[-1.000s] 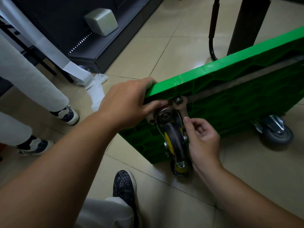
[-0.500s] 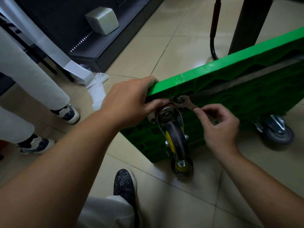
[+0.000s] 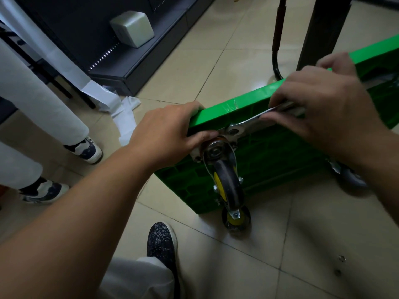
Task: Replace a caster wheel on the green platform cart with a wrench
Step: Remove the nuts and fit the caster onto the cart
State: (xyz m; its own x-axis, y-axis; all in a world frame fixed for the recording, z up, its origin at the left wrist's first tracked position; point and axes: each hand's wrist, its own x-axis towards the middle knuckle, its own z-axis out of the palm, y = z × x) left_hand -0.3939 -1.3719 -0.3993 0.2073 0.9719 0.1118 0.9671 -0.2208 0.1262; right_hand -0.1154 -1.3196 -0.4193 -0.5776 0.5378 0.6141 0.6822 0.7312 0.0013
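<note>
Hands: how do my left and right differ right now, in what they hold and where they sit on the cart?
The left hand grips the green cart at its corner, fingers over the top edge and thumb beside the caster. The right hand pinches the wrench by its handle. The left hand sits at the corner, and the right hand is further along the edge. Both are curled round something.

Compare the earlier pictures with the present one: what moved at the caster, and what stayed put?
The right hand swung the wrench handle from hanging down beside the caster wheel up and rightward, along the top edge of the green cart, grip unchanged. The wrench head stayed on the bolt, the left hand on the cart's corner.
</note>
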